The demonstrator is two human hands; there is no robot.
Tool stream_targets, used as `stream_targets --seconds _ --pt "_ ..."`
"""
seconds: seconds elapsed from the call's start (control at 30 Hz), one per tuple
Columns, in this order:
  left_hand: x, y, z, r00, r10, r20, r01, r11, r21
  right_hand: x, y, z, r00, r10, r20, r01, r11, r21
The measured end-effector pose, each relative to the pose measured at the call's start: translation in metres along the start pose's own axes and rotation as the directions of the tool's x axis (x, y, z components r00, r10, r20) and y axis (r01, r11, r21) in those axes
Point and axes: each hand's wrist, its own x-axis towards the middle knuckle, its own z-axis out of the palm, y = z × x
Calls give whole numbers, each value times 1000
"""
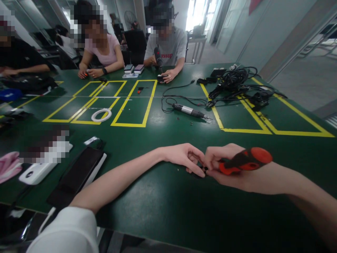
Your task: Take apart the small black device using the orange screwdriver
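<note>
Holding: right hand (pixel 229 154), thumb and fingers clamping the near end of a red-and-black handle (pixel 244 161), apparently a screwdriver's, its butt pointing between two and three o'clock. Pinching: left hand (pixel 181 154), thumb and fingertips pressing together on a small dark part (pixel 205 168), which is sitting where both hands are meeting, just over the green table (pixel 158 200); the fingers are hiding its details. Lying around that part: at eleven o'clock, one pen-shaped power tool (pixel 188 110); at one, a cable heap (pixel 234 82); at ten, a white ring (pixel 101 120); at nine, a black case (pixel 79 168). Step in hand, by judgement: the two hands are steadying and working the part. Next move, likewise: probably calling for a firm left pinch and careful alignment from the right.
</note>
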Motion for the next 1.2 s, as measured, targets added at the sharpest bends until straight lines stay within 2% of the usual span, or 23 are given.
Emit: stream_targets --seconds 0.2,0.33,0.47,0.6,0.73,0.83,0.93,1.1,1.2 --pt "1 -1 -2 999 40 19 -41 999 22 -1 -3 -2 999 34 31 -33 999 -40" --pt "-1 -2 -3 1000 11 11 -12 999 31 -1 -7 -3 998 17 65 -16 1000 -11" --pt "-5 1 -4 1000 24 15 -25 996 82 -5 -5 -3 994 82 71 -81 997 -19" --pt "-6 2 -8 995 78 56 -84 988 128 -16 4 -2 995 101 -4 -101 994 -34" --pt "-5 0 -12 995 92 33 -95 986 134 -24 19 4 985 45 -165 -50 998 -26" --pt "-3 -1 -15 997 76 -17 -74 990 117 -25 33 13 944 -44 -327 28 998 -52" --pt "-4 1 -16 997 70 -33 -65 991 121 -24 48 22 870 -76 -486 44 996 -76" --pt "-6 5 -16 997 73 -25 -69 987 143 -24 65 33 789 -167 -592 79 982 -170" --pt "-6 6 -16 998 67 -14 -64 988 139 -25 68 37 730 -200 -653 120 979 -167"
